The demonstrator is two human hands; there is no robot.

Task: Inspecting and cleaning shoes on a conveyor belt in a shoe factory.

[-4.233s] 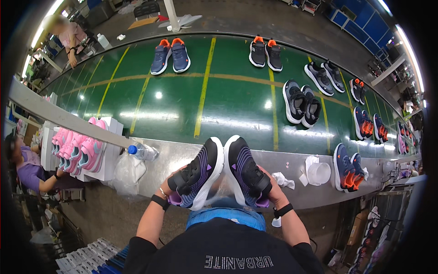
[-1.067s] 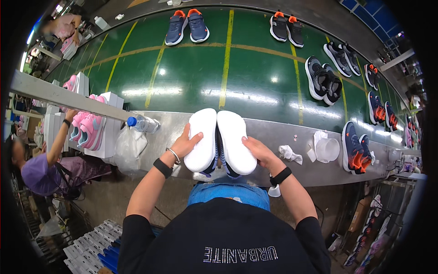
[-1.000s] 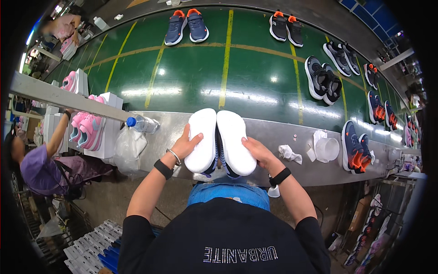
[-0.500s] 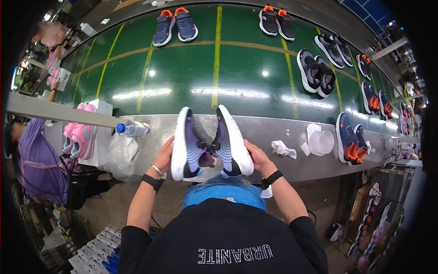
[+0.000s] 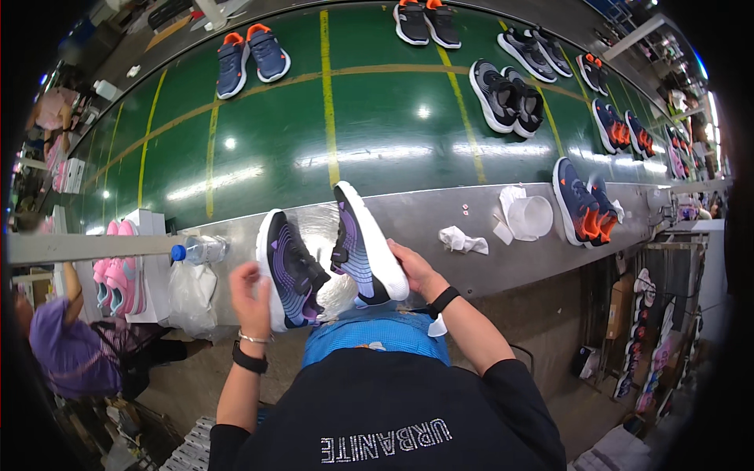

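Observation:
A pair of black-and-purple sneakers with white soles is at the near edge of the metal ledge. The left sneaker [image 5: 292, 271] leans with its upper facing up and inward. Beside its sole is my left hand [image 5: 250, 302], slightly blurred, fingers apart and not wrapped round the shoe. My right hand [image 5: 415, 272] grips the sole side of the right sneaker [image 5: 367, 255], which is tilted with its white sole turned outward. Clear plastic film [image 5: 334, 294] lies between the two shoes.
A green conveyor belt [image 5: 275, 133] carries several pairs of sneakers. On the metal ledge [image 5: 471, 271] are a water bottle [image 5: 206, 250], crumpled tissue [image 5: 462, 240], a white tub [image 5: 530, 218] and navy-orange sneakers [image 5: 580, 206]. Pink shoes [image 5: 118, 275] and a person in purple [image 5: 67, 349] are at left.
My left hand has loosened from the left sneaker, which has turned to show more of its upper. The view has shifted, so the shoes now appear further left.

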